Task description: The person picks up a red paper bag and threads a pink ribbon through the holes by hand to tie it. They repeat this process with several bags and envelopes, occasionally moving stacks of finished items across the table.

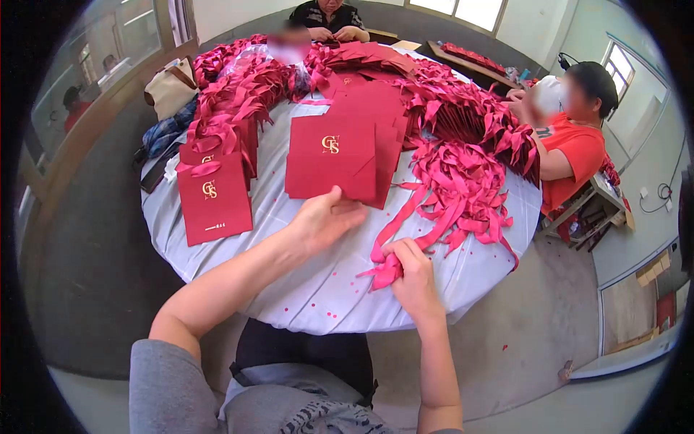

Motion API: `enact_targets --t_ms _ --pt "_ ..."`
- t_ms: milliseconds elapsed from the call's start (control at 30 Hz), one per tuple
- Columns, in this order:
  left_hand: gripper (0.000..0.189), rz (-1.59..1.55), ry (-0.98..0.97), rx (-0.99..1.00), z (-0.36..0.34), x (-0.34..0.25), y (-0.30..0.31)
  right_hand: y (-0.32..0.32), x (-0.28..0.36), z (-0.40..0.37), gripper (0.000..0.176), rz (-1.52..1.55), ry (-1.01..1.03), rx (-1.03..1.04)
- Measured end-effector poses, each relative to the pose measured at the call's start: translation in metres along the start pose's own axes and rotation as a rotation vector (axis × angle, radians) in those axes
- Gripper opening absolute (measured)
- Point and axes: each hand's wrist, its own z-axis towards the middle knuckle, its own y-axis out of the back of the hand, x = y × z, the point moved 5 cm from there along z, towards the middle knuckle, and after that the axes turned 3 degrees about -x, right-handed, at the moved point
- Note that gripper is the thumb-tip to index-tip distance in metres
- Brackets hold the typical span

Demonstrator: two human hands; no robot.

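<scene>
A flat dark red paper bag (331, 148) with gold lettering lies on the stack before me, its lower part folded. My left hand (327, 220) is at its bottom edge, the thumb tip overlapping the edge and the other fingers stretched out to the right. My right hand (410, 271) is closed on a pink ribbon (387, 273), whose bunched end hangs out below the fingers. Just beyond it spreads a loose heap of pink ribbons (463, 192), with strands trailing down to my hand.
Red bags (215, 199) with ribbons are lined up on the left of the round, white-covered table (271, 286). More ribboned bags (463, 108) curve along the right. A person in an orange-red shirt (578, 148) sits at right, another person (336, 25) opposite. A cream bag (173, 87) stands far left.
</scene>
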Motion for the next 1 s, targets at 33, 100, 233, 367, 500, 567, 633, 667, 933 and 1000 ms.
enact_targets --t_ms 33,100,233,367,500,567,633,667,933,1000 --pt "0.048 0.075 0.097 0.016 -0.007 0.006 -0.002 -0.001 -0.001 0.0 0.02 0.008 0.008 0.017" --pt "0.042 0.364 0.278 0.13 -0.023 0.011 -0.006 0.001 0.003 0.001 0.022 0.008 0.003 -0.013" --pt "0.023 1.2 -0.312 0.179 -0.052 -0.025 -0.011 0.002 0.003 0.001 0.025 0.025 0.007 -0.028" --pt "0.031 1.665 -1.368 -0.101 -0.074 -0.067 -0.009 0.0 -0.001 0.001 0.025 0.021 -0.021 -0.007" --pt "0.064 1.846 -1.576 -0.247 -0.057 -0.089 -0.01 0.003 0.003 0.001 0.026 0.064 -0.025 0.019" --pt "0.063 1.893 -1.466 -0.139 -0.045 -0.096 -0.008 0.009 0.006 0.001 0.026 0.041 -0.108 0.064" --pt "0.058 1.894 -1.342 -0.098 -0.041 -0.099 -0.004 0.014 0.007 -0.002 0.034 0.018 -0.204 0.139" --pt "0.056 1.841 -1.309 -0.07 -0.039 -0.101 -0.003 0.015 0.009 -0.002 0.034 0.008 -0.214 0.139" --pt "0.046 1.649 -1.427 0.03 -0.062 -0.104 -0.013 0.023 0.049 0.012 0.056 -0.433 0.002 0.246" --pt "0.045 1.611 -1.444 0.057 -0.068 -0.104 -0.013 0.019 0.059 0.008 0.045 -0.379 0.076 0.288"
